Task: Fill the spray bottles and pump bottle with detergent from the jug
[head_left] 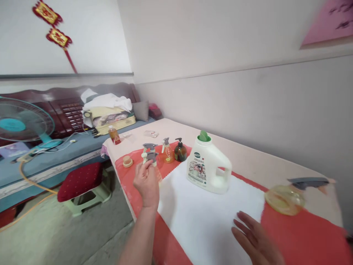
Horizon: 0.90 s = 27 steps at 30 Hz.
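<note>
My left hand (147,182) is closed at the grey-and-white trigger head of a clear spray bottle (158,173), its body partly hidden behind my fingers. Beyond it stand another grey trigger head (149,146), an orange-tinted spray bottle (168,154) and a dark pump bottle (180,151). Over the white cloth (190,209), my right hand (253,237) is open with fingers apart, touching nothing visible. A white detergent jug (202,167) with a green top stands upright on the cloth between my hands. Farther right is a yellowish spray bottle (285,199), somewhat blurred.
A red cloth (298,235) lies under the white one on the table (248,158). Near the left table edge are a beige round lid (127,161) and an amber bottle (114,135). A red-topped stool (82,184), bench and fan (24,119) stand left; a wall runs behind.
</note>
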{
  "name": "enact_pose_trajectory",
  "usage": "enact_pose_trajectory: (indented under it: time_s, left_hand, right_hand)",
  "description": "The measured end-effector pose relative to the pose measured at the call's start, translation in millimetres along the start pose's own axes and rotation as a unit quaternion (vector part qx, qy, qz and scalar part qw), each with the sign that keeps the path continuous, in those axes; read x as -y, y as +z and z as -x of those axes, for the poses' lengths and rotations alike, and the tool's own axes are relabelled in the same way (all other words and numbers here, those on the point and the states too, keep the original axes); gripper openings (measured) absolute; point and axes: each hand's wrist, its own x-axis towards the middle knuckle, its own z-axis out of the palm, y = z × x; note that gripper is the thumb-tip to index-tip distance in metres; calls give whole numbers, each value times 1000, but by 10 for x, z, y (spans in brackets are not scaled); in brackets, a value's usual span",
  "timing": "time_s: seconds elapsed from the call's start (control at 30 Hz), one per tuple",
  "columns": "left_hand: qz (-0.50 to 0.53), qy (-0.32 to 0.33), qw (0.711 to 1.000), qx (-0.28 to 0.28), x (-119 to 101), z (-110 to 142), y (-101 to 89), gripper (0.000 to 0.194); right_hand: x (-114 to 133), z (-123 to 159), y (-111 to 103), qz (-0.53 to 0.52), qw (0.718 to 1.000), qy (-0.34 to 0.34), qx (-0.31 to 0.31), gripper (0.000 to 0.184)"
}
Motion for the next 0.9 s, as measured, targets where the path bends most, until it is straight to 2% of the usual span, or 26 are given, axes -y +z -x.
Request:
enact_pose_trajectory:
  time_s: [0.07,0.17,0.23,0.3,0.4,0.43,0.5,0.57,0.6,0.67,0.73,0.8,0.83,0.87,0.9]
  left_hand:
    - [65,13,997,44,-157,223,9,11]
    - [190,-85,966,153,-301,602,79,7]
    - [249,-157,934,204,-358,831,133,6]
    - [274,-194,907,253,-409,991,163,6]
    - [302,-210,871,327,-489,1050,157,5]
    - [324,-220,860,327,-510,1032,152,7]
    - [368,-257,845,290,-533,981,153,10]
    - [371,-298,842,253,-526,962,177,12]
    - [359,-318,838,262,-516,974,194,14]
    - [336,-359,805,333,-501,1037,225,18]
    - [337,-393,737,434,-507,1114,234,25]
    - [344,-409,683,497,-528,1163,220,30]
    - [343,-410,673,512,-539,1173,208,28]
    - [334,-408,675,516,-547,1173,197,26]
    - [318,-406,687,511,-551,1169,187,24]
  right_hand:
    - [51,61,51,-42,999,-12,10,69]
    - [51,106,148,-169,983,9,75,59]
    - [12,122,215,-280,945,32,165,69]
    - [-22,153,276,-351,897,39,265,79]
    - [-12,237,318,-370,850,36,374,67]
    - [6,265,313,-377,841,38,385,60]
    - [46,303,280,-402,830,50,382,52]
    - [69,315,239,-428,822,75,368,51]
    - [70,314,226,-436,817,91,367,52]
    - [48,312,219,-442,809,116,371,57]
    - [7,321,237,-437,801,140,385,61]
    - [-30,344,264,-427,794,171,398,61]
    - [-39,357,275,-420,791,185,405,60]
    - [-39,366,285,-410,792,193,409,59]
    - [-30,370,291,-397,805,179,404,58]
